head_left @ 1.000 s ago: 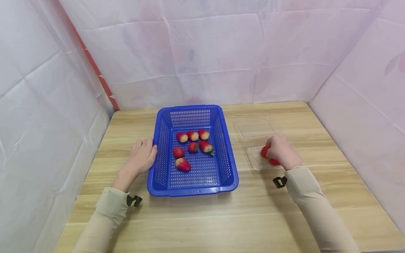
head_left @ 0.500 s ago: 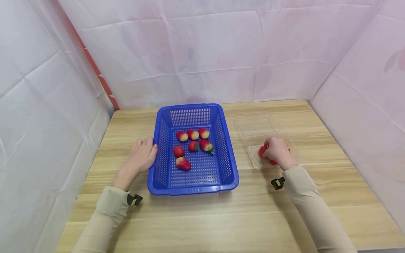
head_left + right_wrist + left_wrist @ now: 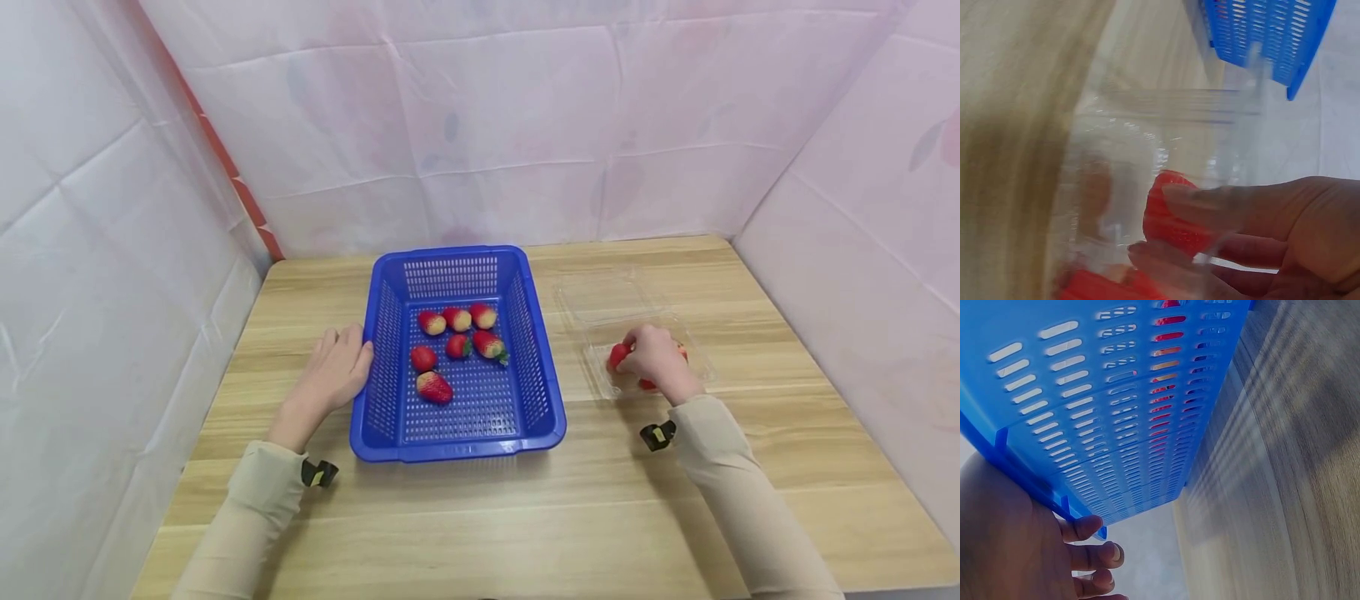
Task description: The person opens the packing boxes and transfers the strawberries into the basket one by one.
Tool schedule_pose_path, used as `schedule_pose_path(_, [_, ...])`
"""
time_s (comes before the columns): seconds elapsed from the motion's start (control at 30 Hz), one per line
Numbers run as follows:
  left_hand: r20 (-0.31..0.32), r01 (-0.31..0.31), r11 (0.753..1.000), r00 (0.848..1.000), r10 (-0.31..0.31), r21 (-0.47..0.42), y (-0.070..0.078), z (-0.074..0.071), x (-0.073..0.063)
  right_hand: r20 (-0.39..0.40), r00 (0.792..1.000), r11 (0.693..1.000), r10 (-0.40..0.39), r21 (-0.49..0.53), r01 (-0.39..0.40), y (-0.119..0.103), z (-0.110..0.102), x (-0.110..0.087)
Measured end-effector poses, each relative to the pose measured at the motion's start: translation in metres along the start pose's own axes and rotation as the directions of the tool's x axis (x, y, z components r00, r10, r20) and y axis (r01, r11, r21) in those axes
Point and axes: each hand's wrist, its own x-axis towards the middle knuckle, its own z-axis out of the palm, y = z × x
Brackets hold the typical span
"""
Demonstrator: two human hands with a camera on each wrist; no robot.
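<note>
In the head view my left hand (image 3: 335, 375) is at the left rim of a blue plastic basket (image 3: 457, 452). The left wrist view has the rim running along the hand, thumb hidden behind it, fingers curled below. Several strawberries (image 3: 434, 387) lie on the basket floor, some with green leaves. To the right, my right hand (image 3: 657, 362) reaches into a clear plastic clamshell box (image 3: 600, 385). It pinches a red strawberry (image 3: 1169, 212) between thumb and fingers inside the box. Further red strawberries (image 3: 1100, 287) lie beneath and beside that hand, partly hidden.
The box's transparent lid (image 3: 603, 298) lies folded back behind it. Everything stands on a wooden table (image 3: 480, 533), with pale sheets (image 3: 510, 125) hanging at the back and both sides. A dark wrist camera (image 3: 657, 435) sits below the right wrist.
My right hand has shifted slightly left within the box, and the pinched strawberry has turned and moved toward its left side. The left hand and basket stay almost still.
</note>
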Motion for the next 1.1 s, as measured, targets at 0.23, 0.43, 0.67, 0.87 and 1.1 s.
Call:
schedule_pose_path(0.23, [-0.002,-0.003,1.000,1.000,0.003,0.004,0.000,0.000,-0.001,-0.035,0.996,0.995,-0.085,0.049,0.087,-0.017,-0.010,-0.005])
schedule_pose_path(0.43, [0.001,0.000,1.000,1.000,0.000,-0.001,0.001,0.000,0.000,-0.037,0.992,0.991,-0.124,0.043,0.125,-0.044,-0.018,-0.014])
schedule_pose_path(0.67, [-0.003,0.002,1.000,1.000,-0.002,0.010,0.000,0.000,0.001,-0.035,0.981,0.979,-0.189,0.065,0.191,-0.083,-0.025,-0.027])
schedule_pose_path(0.87, [-0.011,-0.004,1.000,1.000,0.004,0.020,0.001,0.000,0.002,-0.011,0.970,0.967,-0.242,0.080,0.243,-0.114,-0.025,-0.029])
schedule_pose_path(1.1, [-0.003,0.000,1.000,1.000,0.000,0.013,0.002,-0.001,0.000,0.059,0.957,0.952,-0.283,0.135,0.273,-0.146,-0.012,-0.023])
